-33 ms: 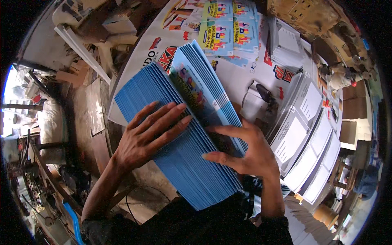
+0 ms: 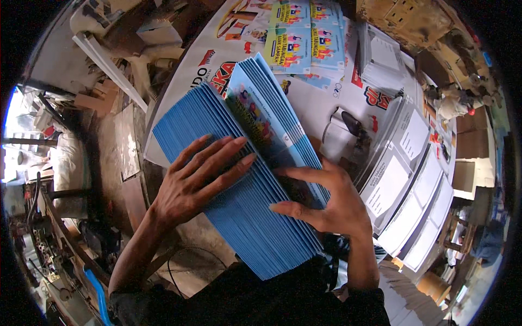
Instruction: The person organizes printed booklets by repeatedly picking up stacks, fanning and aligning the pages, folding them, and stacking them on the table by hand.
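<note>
A long row of blue booklets [image 2: 255, 228] stands packed together on edge, slanting across the near side of the table. My left hand [image 2: 198, 179] lies on top of the row, its fingers stretched out and slightly spread. Leaning away from the row on the right is a smaller bundle of light blue booklets [image 2: 291, 130], one printed cover facing the gap. My right hand [image 2: 340, 204] grips this bundle from the right. Its forefinger and thumb reach into the gap, the thumb tip touching the row's edge; the other fingers are mostly hidden behind the bundle.
Flat piles of colourful booklets [image 2: 288, 49] lie at the table's far side. Stacks of white printed sheets [image 2: 389, 185] line the right, another stack [image 2: 380, 60] beyond. A dark object [image 2: 350, 122] lies on the printed table cover [image 2: 321, 100]. Cardboard boxes [image 2: 470, 146] stand at far right.
</note>
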`<state>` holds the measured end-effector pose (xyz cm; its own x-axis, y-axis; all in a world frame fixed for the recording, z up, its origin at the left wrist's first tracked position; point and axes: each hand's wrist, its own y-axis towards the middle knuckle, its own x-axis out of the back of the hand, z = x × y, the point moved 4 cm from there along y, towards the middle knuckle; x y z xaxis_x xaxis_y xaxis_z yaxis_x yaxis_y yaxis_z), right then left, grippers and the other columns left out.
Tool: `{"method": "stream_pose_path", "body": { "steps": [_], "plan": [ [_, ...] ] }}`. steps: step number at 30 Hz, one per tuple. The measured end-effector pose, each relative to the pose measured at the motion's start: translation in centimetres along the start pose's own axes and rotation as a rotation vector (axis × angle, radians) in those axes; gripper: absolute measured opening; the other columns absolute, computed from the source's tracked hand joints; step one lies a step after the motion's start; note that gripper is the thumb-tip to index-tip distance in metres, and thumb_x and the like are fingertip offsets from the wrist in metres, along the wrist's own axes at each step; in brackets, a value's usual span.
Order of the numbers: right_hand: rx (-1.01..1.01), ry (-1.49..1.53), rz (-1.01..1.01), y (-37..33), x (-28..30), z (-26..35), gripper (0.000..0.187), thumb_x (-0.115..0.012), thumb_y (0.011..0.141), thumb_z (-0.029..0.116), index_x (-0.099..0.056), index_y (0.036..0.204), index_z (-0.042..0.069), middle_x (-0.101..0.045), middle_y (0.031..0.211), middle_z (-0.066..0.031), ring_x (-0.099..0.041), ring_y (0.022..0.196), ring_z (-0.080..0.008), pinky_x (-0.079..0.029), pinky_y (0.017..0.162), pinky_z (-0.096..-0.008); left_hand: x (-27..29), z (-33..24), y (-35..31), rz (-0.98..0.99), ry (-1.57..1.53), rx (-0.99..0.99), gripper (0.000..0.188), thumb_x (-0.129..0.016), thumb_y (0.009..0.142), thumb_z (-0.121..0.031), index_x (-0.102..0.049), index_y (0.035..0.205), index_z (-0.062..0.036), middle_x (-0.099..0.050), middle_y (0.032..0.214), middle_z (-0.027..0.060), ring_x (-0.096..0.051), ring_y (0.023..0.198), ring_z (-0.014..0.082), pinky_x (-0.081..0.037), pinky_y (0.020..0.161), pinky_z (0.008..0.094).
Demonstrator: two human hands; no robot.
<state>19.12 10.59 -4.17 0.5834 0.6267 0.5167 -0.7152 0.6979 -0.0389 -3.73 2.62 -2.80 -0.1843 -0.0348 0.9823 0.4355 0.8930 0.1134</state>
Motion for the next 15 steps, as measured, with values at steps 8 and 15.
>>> {"method": "stream_pose_path", "body": {
  "steps": [8,15],
  "plan": [
    [0.03,0.235,0.072,0.4,0.0,0.5,0.05,-0.075,0.083,0.025,-0.063,0.129,0.009,-0.058,0.123,-0.0269,-0.06,0.111,-0.039,-0.045,0.102,-0.0427,-1.0,0.2,-0.8,-0.184,0.0,-0.026,0.063,-0.069,0.085,-0.011,-0.047,0.144,-0.0195,-0.043,0.151,0.0041,-0.038,0.142,0.02,-0.029,0.121,0.0474],
    [0.092,0.014,0.032,0.3,-0.1,1.3,0.057,-0.082,0.077,0.037,-0.069,0.12,0.003,-0.049,0.136,-0.0279,-0.052,0.127,-0.0399,-0.042,0.106,-0.0475,-0.5,0.0,-0.6,-0.122,0.018,-0.003,0.06,-0.067,0.086,-0.011,-0.049,0.143,-0.0174,-0.043,0.152,0.0042,-0.039,0.141,0.0212,-0.028,0.121,0.0469]
  ]
}}
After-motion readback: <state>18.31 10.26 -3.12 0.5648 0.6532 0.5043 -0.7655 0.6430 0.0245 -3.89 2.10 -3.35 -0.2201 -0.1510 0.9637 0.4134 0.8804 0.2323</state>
